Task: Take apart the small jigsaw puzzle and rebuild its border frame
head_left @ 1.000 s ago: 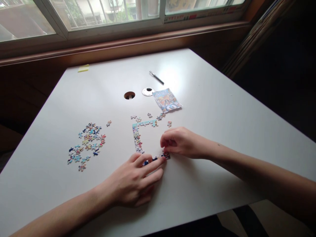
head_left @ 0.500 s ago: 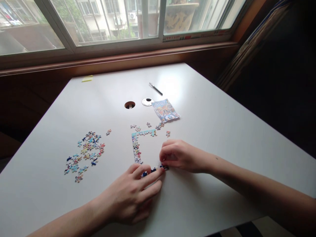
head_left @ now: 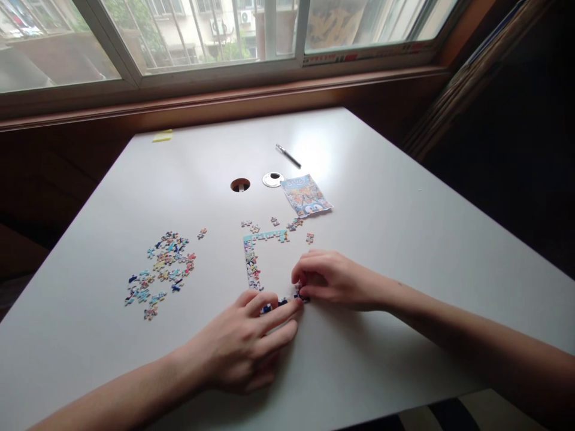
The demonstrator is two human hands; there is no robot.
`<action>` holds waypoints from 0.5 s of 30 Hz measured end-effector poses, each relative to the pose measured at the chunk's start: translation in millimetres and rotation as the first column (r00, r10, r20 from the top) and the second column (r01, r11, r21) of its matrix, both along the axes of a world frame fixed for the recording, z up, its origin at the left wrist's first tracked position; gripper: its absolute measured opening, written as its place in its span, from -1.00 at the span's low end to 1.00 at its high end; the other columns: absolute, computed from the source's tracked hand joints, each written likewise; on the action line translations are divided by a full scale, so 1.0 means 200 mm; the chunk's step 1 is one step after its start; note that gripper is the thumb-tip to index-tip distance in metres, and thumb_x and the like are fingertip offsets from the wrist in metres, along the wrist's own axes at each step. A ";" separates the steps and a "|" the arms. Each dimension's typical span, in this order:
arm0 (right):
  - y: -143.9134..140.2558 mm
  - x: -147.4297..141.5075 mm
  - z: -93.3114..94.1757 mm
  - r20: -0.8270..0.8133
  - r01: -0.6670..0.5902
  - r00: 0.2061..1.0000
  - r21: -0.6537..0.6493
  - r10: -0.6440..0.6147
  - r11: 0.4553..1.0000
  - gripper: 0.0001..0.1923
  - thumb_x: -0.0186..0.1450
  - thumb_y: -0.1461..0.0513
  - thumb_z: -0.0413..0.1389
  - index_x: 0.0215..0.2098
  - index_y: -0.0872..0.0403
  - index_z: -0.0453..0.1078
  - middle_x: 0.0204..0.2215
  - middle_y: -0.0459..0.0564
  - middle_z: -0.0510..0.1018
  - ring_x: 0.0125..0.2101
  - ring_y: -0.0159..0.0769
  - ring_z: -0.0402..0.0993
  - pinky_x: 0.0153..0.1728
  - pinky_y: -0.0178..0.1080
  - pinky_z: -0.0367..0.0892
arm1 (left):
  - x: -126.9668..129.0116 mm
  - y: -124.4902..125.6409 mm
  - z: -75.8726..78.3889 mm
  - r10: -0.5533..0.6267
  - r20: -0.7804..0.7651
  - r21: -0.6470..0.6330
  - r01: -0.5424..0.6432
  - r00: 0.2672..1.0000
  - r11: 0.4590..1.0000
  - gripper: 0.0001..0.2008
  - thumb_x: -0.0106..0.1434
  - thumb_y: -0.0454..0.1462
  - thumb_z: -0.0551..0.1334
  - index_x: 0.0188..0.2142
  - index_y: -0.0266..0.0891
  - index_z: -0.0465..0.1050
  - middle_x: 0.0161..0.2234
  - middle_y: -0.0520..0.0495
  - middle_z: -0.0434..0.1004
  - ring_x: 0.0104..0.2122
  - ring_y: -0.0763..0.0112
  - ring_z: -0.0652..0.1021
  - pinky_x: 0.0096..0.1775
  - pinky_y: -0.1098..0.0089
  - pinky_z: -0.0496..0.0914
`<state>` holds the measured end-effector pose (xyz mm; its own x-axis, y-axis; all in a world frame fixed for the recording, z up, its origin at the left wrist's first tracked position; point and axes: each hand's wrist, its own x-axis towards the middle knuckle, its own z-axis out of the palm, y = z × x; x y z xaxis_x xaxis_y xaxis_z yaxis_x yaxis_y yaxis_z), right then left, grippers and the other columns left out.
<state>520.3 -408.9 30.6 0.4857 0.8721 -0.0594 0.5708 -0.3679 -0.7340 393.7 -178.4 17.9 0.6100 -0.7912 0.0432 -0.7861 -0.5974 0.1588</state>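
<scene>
A partly joined jigsaw puzzle border (head_left: 251, 263) lies on the white table, with a top strip, a left strip and a dark bottom strip. My left hand (head_left: 254, 335) rests over the bottom strip, fingers stretched out and one fingertip touching its right end. At that same end, the thumb and forefinger of my right hand (head_left: 321, 278) pinch a dark puzzle piece (head_left: 304, 295), mostly covered by the fingers. Loose puzzle pieces (head_left: 168, 257) are heaped to the left. Above the border lie several more, and a single puzzle piece (head_left: 309, 238) sits near my right hand.
A printed picture sheet (head_left: 309, 196) lies beyond the border, beside a round metal cover (head_left: 272, 179) and a cable hole (head_left: 240, 185). A black pen (head_left: 288, 155) and a yellow sticky note (head_left: 162, 136) lie farther back, toward the window.
The whole view has shifted slightly. Both hands stay at the right end of the bottom strip; the right fingers have moved only a little at the dark piece.
</scene>
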 end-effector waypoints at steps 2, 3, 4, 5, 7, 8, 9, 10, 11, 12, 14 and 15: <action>-0.01 0.00 -0.01 -0.013 0.017 1.000 0.000 -0.017 1.000 -0.82 0.22 0.35 0.22 -0.19 0.06 0.46 -0.32 -0.07 0.55 -0.27 -0.34 0.42 -0.21 -0.31 0.31 | 0.00 0.00 0.00 -0.010 0.009 0.011 0.010 1.000 1.000 -0.55 0.24 -0.19 0.17 0.10 -0.29 0.33 0.39 -0.10 0.08 0.06 0.05 0.30 0.01 0.13 0.25; -0.01 0.00 -0.01 -0.005 0.020 1.000 -0.001 -0.020 1.000 -0.81 0.22 0.35 0.21 -0.18 0.06 0.46 -0.32 -0.07 0.54 -0.27 -0.34 0.42 -0.21 -0.31 0.31 | 0.00 0.00 0.00 -0.012 0.013 0.010 0.012 1.000 1.000 -0.54 0.24 -0.19 0.17 0.11 -0.29 0.33 0.39 -0.10 0.08 0.06 0.05 0.30 0.01 0.13 0.25; -0.01 0.00 -0.01 0.005 0.020 1.000 0.003 -0.020 1.000 -0.80 0.23 0.34 0.20 -0.16 0.06 0.45 -0.31 -0.06 0.53 -0.27 -0.34 0.41 -0.21 -0.30 0.31 | 0.00 0.00 0.00 -0.015 0.016 0.008 0.015 1.000 1.000 -0.54 0.25 -0.18 0.17 0.12 -0.29 0.33 0.39 -0.10 0.08 0.07 0.04 0.29 0.02 0.12 0.25; -0.02 0.00 -0.01 0.011 0.019 1.000 0.010 -0.019 1.000 -0.79 0.23 0.34 0.20 -0.15 0.06 0.44 -0.31 -0.06 0.52 -0.27 -0.33 0.41 -0.21 -0.30 0.31 | 0.00 0.00 0.00 -0.013 0.018 0.005 0.013 1.000 1.000 -0.53 0.25 -0.18 0.17 0.13 -0.29 0.32 0.39 -0.09 0.08 0.07 0.04 0.29 0.03 0.12 0.24; -0.02 0.01 -0.01 -0.024 0.030 0.999 0.023 -0.029 0.999 -0.77 0.25 0.32 0.17 -0.10 0.05 0.42 -0.33 -0.06 0.49 -0.29 -0.34 0.40 -0.23 -0.30 0.31 | -0.01 0.00 0.00 -0.001 0.018 0.000 0.001 1.000 1.000 -0.53 0.24 -0.18 0.18 0.12 -0.28 0.33 0.39 -0.09 0.08 0.08 0.03 0.29 0.03 0.11 0.24; -0.03 0.02 -0.02 -0.064 0.043 0.997 0.028 -0.041 0.999 -0.76 0.27 0.31 0.15 -0.08 0.05 0.40 -0.34 -0.07 0.48 -0.31 -0.35 0.39 -0.25 -0.31 0.32 | -0.01 0.00 -0.01 0.002 0.015 0.002 -0.002 1.000 1.000 -0.54 0.24 -0.18 0.18 0.12 -0.27 0.33 0.39 -0.10 0.08 0.09 0.03 0.29 0.03 0.11 0.24; -0.03 0.02 -0.02 -0.106 0.060 0.993 0.030 -0.057 0.998 -0.76 0.28 0.29 0.13 -0.06 0.05 0.39 -0.36 -0.08 0.47 -0.34 -0.36 0.39 -0.28 -0.31 0.32 | -0.01 0.00 -0.01 0.000 0.009 0.008 0.000 1.000 1.000 -0.54 0.25 -0.18 0.18 0.12 -0.26 0.33 0.39 -0.10 0.08 0.09 0.03 0.29 0.03 0.11 0.24; -0.03 0.03 -0.02 -0.137 0.080 0.988 0.030 -0.075 0.996 -0.76 0.29 0.27 0.12 -0.06 0.05 0.38 -0.37 -0.09 0.46 -0.37 -0.37 0.38 -0.30 -0.31 0.32 | -0.01 0.00 -0.01 -0.001 0.004 0.013 0.001 1.000 1.000 -0.55 0.26 -0.18 0.17 0.12 -0.26 0.33 0.39 -0.09 0.08 0.09 0.03 0.29 0.03 0.11 0.23; -0.03 0.03 -0.02 -0.147 0.093 0.985 0.030 -0.088 0.995 -0.77 0.29 0.26 0.13 -0.07 0.06 0.38 -0.38 -0.10 0.45 -0.37 -0.38 0.37 -0.32 -0.32 0.32 | -0.01 0.00 -0.01 -0.002 -0.001 0.016 0.002 1.000 1.000 -0.56 0.27 -0.18 0.15 0.12 -0.26 0.33 0.39 -0.09 0.07 0.09 0.03 0.28 0.03 0.12 0.23; -0.03 0.03 -0.03 -0.130 0.101 0.987 0.033 -0.096 0.994 -0.77 0.27 0.25 0.16 -0.09 0.06 0.38 -0.38 -0.10 0.44 -0.37 -0.37 0.36 -0.32 -0.32 0.32 | -0.01 0.00 0.00 -0.001 -0.004 0.018 0.001 1.000 1.000 -0.56 0.28 -0.19 0.14 0.13 -0.26 0.32 0.39 -0.08 0.07 0.09 0.03 0.28 0.03 0.12 0.22; -0.02 0.02 -0.04 -0.049 0.100 0.994 0.043 -0.097 0.994 -0.76 0.21 0.26 0.22 -0.14 0.06 0.40 -0.35 -0.09 0.43 -0.33 -0.37 0.35 -0.30 -0.32 0.31 | 0.00 0.00 0.00 0.004 -0.002 0.017 -0.004 1.000 1.000 -0.56 0.29 -0.19 0.12 0.13 -0.27 0.32 0.39 -0.07 0.07 0.09 0.03 0.27 0.03 0.11 0.22; -0.02 0.01 -0.04 -0.015 0.097 0.995 0.045 -0.096 0.994 -0.76 0.20 0.28 0.23 -0.16 0.06 0.40 -0.34 -0.08 0.43 -0.31 -0.37 0.34 -0.28 -0.32 0.31 | 0.00 0.00 0.01 0.002 -0.001 0.016 -0.002 1.000 1.000 -0.56 0.29 -0.19 0.12 0.13 -0.28 0.32 0.39 -0.07 0.07 0.09 0.03 0.27 0.02 0.11 0.22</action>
<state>523.3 -412.8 21.9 0.5670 0.8232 -0.0271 0.5247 -0.3864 -0.7585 393.3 -177.8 19.7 0.6117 -0.7905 0.0304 -0.7847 -0.6015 0.1500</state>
